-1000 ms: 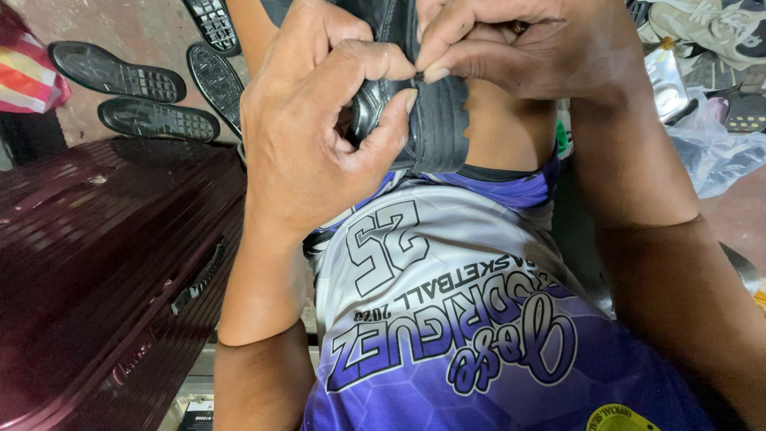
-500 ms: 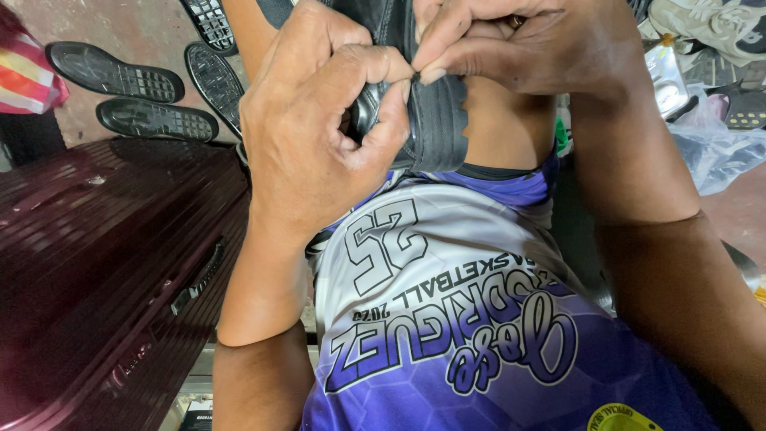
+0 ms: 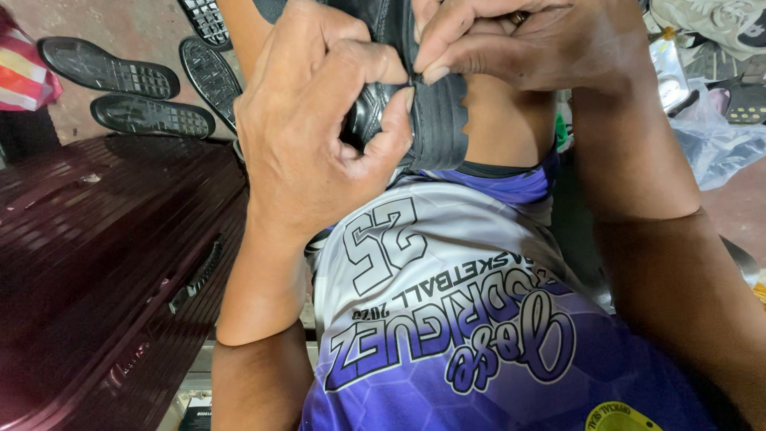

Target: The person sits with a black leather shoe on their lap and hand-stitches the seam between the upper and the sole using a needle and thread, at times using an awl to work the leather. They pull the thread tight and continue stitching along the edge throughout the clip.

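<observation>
Your left hand (image 3: 319,136) wraps around a black shoe (image 3: 431,120) held up close in front of you, above your lap; its grip is closed on the shoe, with the thumb pressed against the dark ribbed rubber edge. Your right hand (image 3: 527,44) comes in from the right and pinches the same edge just beside that thumb, fingertips (image 3: 435,73) narrow and tight on the shoe's rim. The two hands touch the shoe almost side by side. Below them your purple and white sports shorts (image 3: 447,319) fill the near part of the view. To the left, near you, lies a dark red hard-shell suitcase (image 3: 104,263). Beyond it, on the far left floor, several loose black shoe soles (image 3: 112,68) lie tread-up. On the far right sit a crumpled clear plastic bag (image 3: 718,136) and a pale sneaker (image 3: 718,20).
</observation>
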Demonstrator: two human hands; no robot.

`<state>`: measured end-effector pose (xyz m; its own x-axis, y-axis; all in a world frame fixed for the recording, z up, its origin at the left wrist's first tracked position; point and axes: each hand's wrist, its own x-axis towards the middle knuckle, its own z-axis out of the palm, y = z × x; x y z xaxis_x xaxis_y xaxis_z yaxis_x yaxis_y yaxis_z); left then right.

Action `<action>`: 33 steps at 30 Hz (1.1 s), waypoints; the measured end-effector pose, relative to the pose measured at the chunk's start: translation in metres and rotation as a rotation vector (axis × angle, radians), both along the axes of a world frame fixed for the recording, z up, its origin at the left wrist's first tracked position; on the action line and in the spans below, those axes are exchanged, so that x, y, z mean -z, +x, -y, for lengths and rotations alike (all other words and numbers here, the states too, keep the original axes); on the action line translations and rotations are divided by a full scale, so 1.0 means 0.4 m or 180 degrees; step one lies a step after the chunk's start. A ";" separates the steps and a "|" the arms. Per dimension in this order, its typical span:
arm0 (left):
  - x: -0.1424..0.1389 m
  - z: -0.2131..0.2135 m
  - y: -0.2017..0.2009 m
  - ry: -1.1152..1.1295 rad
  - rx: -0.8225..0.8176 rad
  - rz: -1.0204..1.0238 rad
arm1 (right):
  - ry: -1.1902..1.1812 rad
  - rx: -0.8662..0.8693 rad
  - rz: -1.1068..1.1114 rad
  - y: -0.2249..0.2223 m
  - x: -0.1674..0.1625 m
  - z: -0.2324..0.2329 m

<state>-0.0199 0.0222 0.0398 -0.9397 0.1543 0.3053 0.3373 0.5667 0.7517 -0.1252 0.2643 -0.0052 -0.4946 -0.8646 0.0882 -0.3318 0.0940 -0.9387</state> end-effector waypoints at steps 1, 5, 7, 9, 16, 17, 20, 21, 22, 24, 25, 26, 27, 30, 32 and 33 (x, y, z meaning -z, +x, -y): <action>0.000 -0.001 0.002 -0.0042 -0.0024 -0.0023 | 0.0062 0.0062 0.0084 0.000 -0.004 0.005; 0.001 -0.002 0.003 -0.0089 -0.0047 -0.0079 | 0.0276 0.0251 0.0423 0.005 -0.014 0.015; 0.001 -0.003 0.002 -0.0110 -0.0061 -0.0119 | 0.0075 0.0111 0.0442 0.002 -0.011 0.016; 0.001 -0.006 0.002 -0.0119 -0.0075 -0.0117 | 0.0065 0.0100 0.0560 0.005 -0.009 0.013; 0.004 -0.015 0.005 -0.0021 -0.0143 0.0012 | 0.0076 0.0208 0.0802 0.005 -0.022 0.023; 0.002 -0.013 0.006 0.0080 -0.0138 0.0098 | 0.0160 0.0237 0.0849 0.005 -0.027 0.028; 0.001 -0.007 0.001 0.0111 -0.0145 0.0072 | 0.0363 0.0428 0.0970 0.007 -0.040 0.029; -0.001 -0.006 0.001 0.0107 -0.0163 0.0061 | 0.0398 0.0555 0.1011 0.014 -0.043 0.024; -0.002 -0.004 0.000 0.0103 -0.0181 0.0050 | 0.0432 0.0676 0.1058 0.019 -0.042 0.020; -0.007 0.001 0.000 0.0173 -0.0215 0.0072 | 0.0111 0.0570 0.0744 0.023 -0.033 0.008; -0.009 0.004 0.000 0.0216 -0.0218 0.0073 | 0.0009 0.0534 0.0612 0.025 -0.028 0.001; -0.011 0.009 0.000 0.0281 -0.0193 0.0072 | -0.0093 0.0501 0.0479 0.026 -0.023 -0.006; -0.013 0.012 0.000 0.0306 -0.0193 0.0055 | -0.0134 0.0486 0.0379 0.027 -0.019 -0.011; -0.019 0.022 0.000 0.0274 -0.0241 -0.0051 | -0.0252 0.0467 0.0294 0.025 -0.017 -0.011; -0.025 0.026 -0.003 0.0194 -0.0255 -0.0166 | -0.0207 0.0456 0.0224 0.024 -0.029 0.001; -0.027 0.025 -0.008 0.0208 -0.0252 -0.0202 | -0.0135 0.0443 0.0144 0.021 -0.038 0.010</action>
<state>-0.0230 0.0123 0.0508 -0.9266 0.0582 0.3715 0.3415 0.5439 0.7666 -0.1167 0.2603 0.0100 -0.6138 -0.7833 0.0980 -0.2755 0.0962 -0.9565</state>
